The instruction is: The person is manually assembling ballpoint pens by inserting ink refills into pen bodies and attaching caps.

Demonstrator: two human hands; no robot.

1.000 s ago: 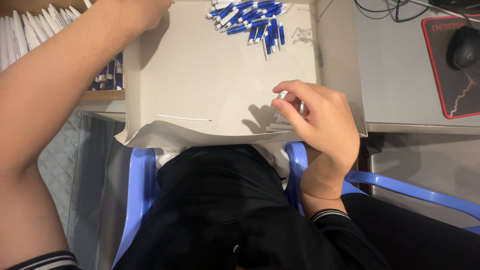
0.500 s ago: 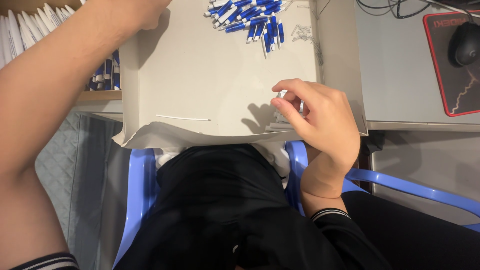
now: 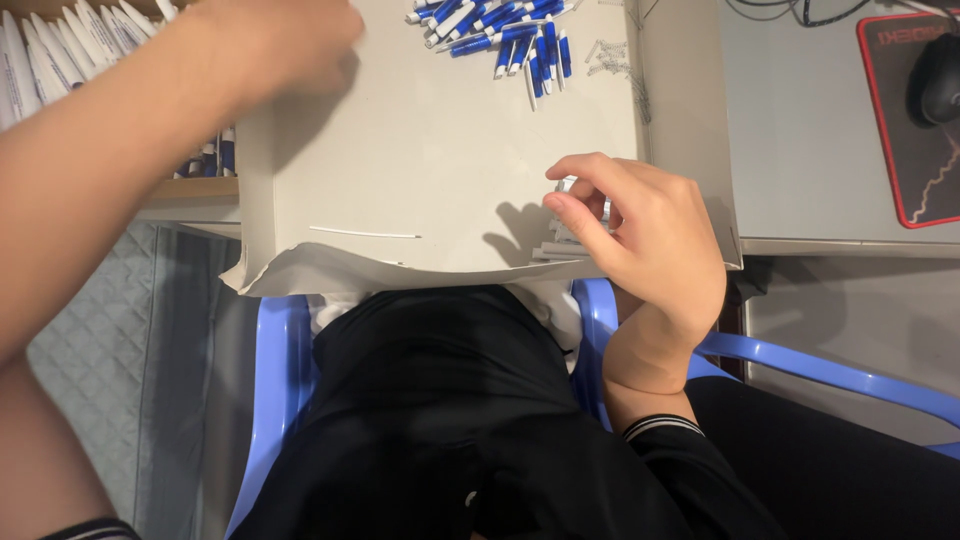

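While the right hand [image 3: 640,240] pinches a small grey pen part [image 3: 566,186] at the near edge of the grey board [image 3: 430,150], the left hand [image 3: 270,40] reaches up toward the white pens [image 3: 40,60] in the box, blurred, so its grip is unclear. Looks like pen assembly; the next bit needs a barrel brought over. Blue-white pens [image 3: 500,30] sit piled at the board's far edge.

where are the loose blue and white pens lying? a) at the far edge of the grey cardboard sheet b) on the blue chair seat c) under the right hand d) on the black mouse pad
a: the blue and white pens lie in a heap at the far edge of the grey cardboard sheet, well apart from the right hand, which rests at the sheet's near edge.
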